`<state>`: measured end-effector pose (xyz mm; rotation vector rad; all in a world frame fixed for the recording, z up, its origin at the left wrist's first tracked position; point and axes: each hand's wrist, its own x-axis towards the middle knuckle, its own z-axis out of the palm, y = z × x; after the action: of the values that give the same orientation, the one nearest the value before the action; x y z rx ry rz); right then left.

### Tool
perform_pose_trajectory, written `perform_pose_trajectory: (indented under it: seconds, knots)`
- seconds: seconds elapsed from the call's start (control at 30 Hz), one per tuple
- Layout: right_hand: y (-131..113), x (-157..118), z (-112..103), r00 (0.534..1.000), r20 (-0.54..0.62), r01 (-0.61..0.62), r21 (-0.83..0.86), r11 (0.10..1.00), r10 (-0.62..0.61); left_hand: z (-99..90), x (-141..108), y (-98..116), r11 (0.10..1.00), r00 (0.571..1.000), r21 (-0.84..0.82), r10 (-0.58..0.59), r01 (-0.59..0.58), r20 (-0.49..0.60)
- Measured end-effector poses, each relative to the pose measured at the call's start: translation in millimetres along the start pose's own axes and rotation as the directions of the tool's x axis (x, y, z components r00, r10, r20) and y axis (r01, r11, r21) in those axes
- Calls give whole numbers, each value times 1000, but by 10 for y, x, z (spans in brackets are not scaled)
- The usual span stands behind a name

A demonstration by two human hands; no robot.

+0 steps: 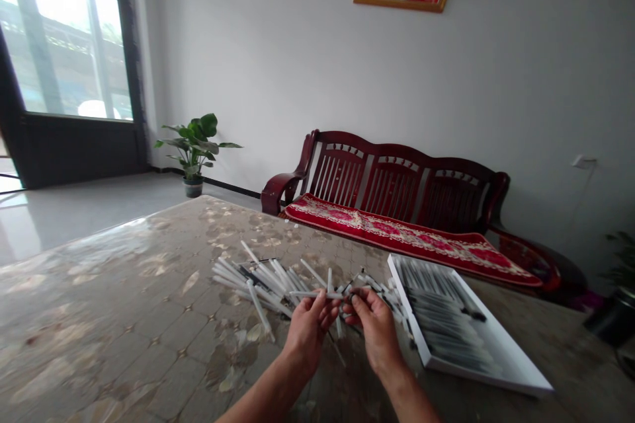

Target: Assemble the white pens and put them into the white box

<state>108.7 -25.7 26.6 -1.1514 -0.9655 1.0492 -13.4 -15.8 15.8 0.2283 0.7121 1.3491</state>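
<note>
Two hands, left hand pinching one white tube, right hand closed on a small dark piece (blurred), one white box, loose tubes too many to count.

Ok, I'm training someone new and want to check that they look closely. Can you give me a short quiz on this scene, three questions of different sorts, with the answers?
1. True or false: the box lies to the right of the right hand.

2. What does the left hand pinch?
a) a leaf
b) a white tube
c) a picture frame

3. Fill in the blank: the cloth on the bench is mostly ____ with a pale pattern.

Key: 1 true; 2 b; 3 red
</note>
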Motion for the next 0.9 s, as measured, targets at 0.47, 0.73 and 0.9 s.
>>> perform_pose_trajectory:
  seconds: [0.47,0.73,0.9]
  knots:
    - [95,-8,11,995,-61,78,-33,996,-80,26,-38,2,1000,1000,-16,-12,12,5]
    - [126,-5,29,989,-68,132,-39,990,-135,31,-57,4,1000,1000,4,-8,8,3]
    - [229,-4,30,980,-80,176,-94,980,-184,10,-47,-23,1000,1000,14,-1,0,31]
